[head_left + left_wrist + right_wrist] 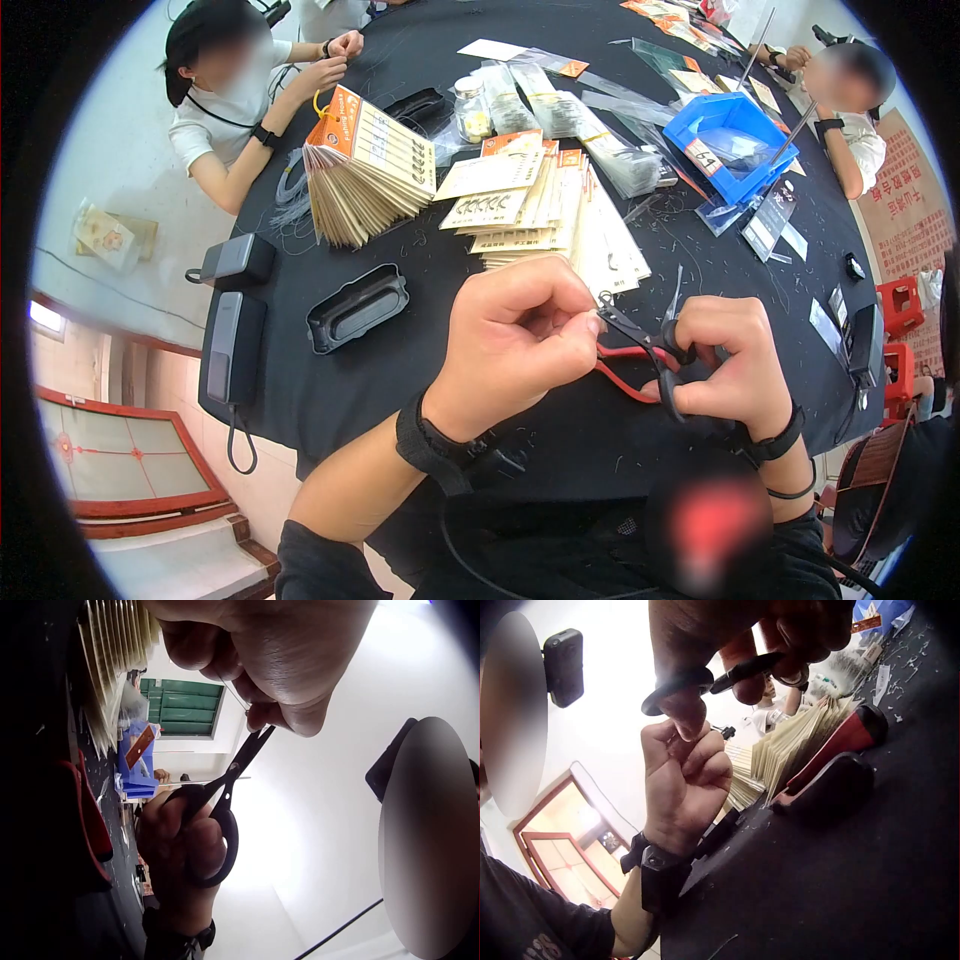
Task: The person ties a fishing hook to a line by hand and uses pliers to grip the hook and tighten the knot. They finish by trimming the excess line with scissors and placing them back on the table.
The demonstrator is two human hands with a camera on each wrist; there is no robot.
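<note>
My left hand (520, 335) pinches a thin line (234, 693) between thumb and curled fingers, in the middle of the head view. Black scissors (238, 763) are in my right hand (735, 360), thumb and fingers through the handle loops. The scissor blades point at the left fingertips, with their tips right at the pinched line in the left wrist view. Beneath the hands a red-handled tool (836, 750) lies on the black table. Past the left hand lie fanned cards (545, 205) with hooks on them.
A thick bundle of hook cards (365, 175) stands at the back left, with a black tray (357, 308) nearer. A blue bin (730, 145) is at the back right. Power banks (235, 345) lie along the left table edge. Two other people sit across the table.
</note>
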